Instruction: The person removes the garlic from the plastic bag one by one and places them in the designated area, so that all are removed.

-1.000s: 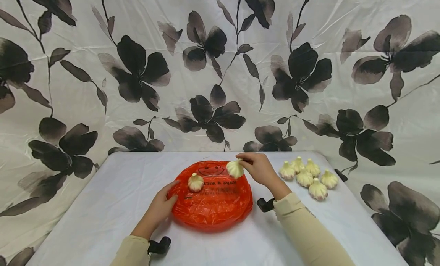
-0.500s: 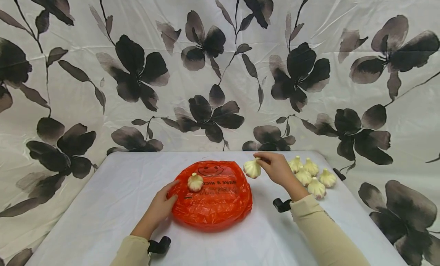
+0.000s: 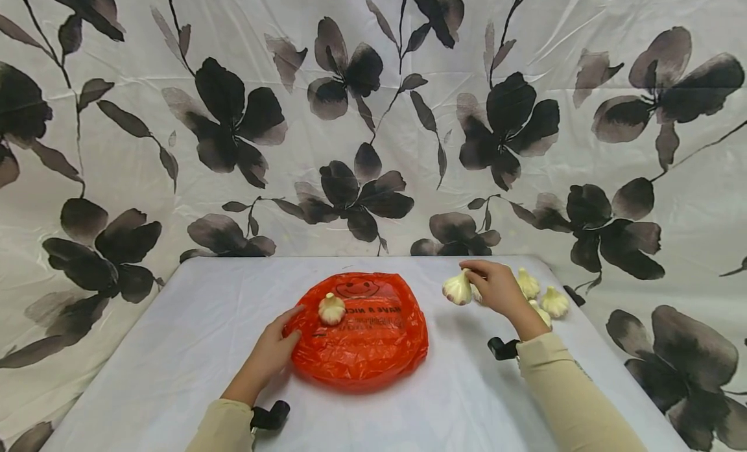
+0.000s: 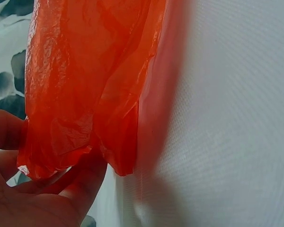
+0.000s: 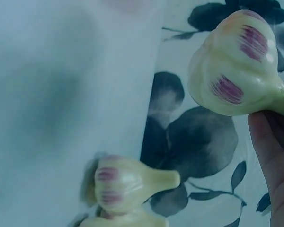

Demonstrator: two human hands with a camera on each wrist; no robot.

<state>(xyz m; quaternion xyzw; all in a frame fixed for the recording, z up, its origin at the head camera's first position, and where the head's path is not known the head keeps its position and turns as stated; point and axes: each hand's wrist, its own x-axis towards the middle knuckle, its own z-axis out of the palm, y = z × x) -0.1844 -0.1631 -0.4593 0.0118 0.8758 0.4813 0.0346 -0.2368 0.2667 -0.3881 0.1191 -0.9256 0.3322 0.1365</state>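
A round, flat thing covered in a red plastic bag (image 3: 362, 358) sits on the white-covered table; what is under the bag is hidden. My left hand (image 3: 265, 355) grips its left edge, thumb on one side and fingers beneath, as the left wrist view shows with the crinkled red bag (image 4: 85, 71). One garlic bulb (image 3: 332, 310) stands on top of the bag. To the right, my right hand (image 3: 498, 293) pinches another garlic bulb (image 3: 457, 288) by its stem, raised above the table. Purple streaks mark that held garlic bulb (image 5: 232, 66) in the right wrist view.
Several more garlic bulbs (image 3: 554, 303) lie grouped at the table's right, partly hidden behind my right hand. A flower-printed cloth (image 3: 350, 134) hangs behind the table (image 3: 192, 348). Black cameras (image 3: 271, 415) sit on both wrists.
My right hand has carried the garlic bulb from over the red bag rightward, to beside the group of bulbs. The left hand and the bulb on the bag have stayed put.
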